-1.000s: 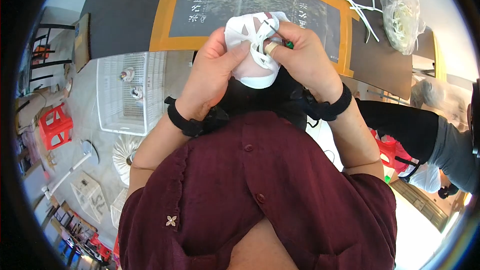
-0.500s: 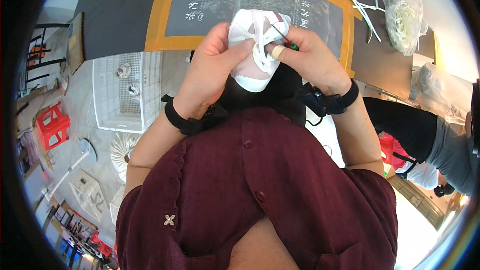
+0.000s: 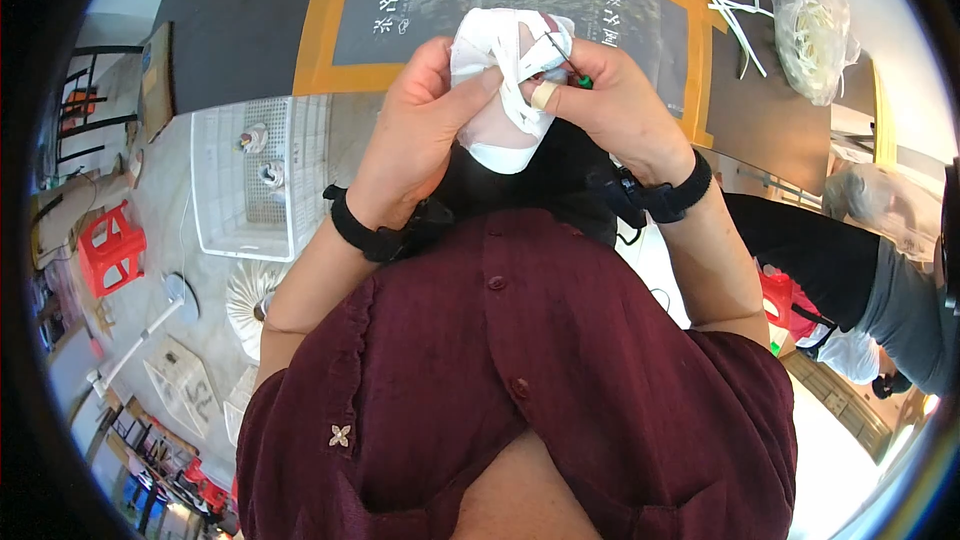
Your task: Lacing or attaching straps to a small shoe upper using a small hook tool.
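Observation:
A white shoe upper [image 3: 492, 127] with pale pink panels is held up in front of my chest, above the table's near edge. My left hand [image 3: 428, 105] grips its left side, thumb on top and fingers behind. White lace [image 3: 516, 100] crosses the middle of the upper in a loose loop. My right hand [image 3: 625, 110] is closed at the right side, its thumb wrapped in a beige band [image 3: 543, 95] and pressed near the lace. A thin metal-shafted tool with a green collar [image 3: 585, 83] sits in the right fingers; its handle is mostly hidden.
The dark table [image 3: 240, 20] carries a printed sheet framed in orange tape [image 3: 318, 35]. White laces [image 3: 725, 8] and a clear bag of laces [image 3: 812, 35] lie at the right. A white crate [image 3: 205, 180] holding shoes and a red stool [image 3: 110, 248] stand at left. Another person [image 3: 800, 255] is at right.
Both hands and the shoe upper have shifted slightly up and left in the picture. The green-collared tool shows more clearly beside the right fingers. The grip looks the same.

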Demonstrator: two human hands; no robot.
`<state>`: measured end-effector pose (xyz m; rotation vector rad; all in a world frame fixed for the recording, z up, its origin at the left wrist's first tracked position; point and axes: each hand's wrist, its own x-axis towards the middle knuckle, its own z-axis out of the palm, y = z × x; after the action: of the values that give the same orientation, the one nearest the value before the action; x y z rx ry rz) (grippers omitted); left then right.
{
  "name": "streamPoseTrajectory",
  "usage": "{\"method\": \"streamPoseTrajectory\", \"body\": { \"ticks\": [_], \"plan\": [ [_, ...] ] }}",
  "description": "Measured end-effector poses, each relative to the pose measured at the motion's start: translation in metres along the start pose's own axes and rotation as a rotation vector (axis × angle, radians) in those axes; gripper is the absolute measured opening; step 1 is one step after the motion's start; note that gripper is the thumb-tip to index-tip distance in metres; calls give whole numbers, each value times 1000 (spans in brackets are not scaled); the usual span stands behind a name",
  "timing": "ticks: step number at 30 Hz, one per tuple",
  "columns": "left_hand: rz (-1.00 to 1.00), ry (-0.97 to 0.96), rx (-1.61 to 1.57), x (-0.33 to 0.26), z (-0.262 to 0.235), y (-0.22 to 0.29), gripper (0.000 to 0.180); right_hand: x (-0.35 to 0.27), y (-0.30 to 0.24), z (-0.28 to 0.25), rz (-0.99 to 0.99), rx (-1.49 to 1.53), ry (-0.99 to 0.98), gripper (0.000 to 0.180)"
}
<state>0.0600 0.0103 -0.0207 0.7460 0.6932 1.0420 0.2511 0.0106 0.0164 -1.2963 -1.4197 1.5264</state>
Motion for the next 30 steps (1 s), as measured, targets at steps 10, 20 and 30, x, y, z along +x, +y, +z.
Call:
{"method": "streamPoseTrajectory", "body": {
  "ticks": [10,20,30],
  "plan": [
    [-18,-60,15,-6,-3,1,29,3,14,12,-59,-211,165,25],
    [-23,-69,-40,4,-10,0,31,3,-3,-2,133,43,18,17],
    [-6,-14,-49,4,-13,5,28,2,-11,-2,118,-45,-30,20]
  ]
}}
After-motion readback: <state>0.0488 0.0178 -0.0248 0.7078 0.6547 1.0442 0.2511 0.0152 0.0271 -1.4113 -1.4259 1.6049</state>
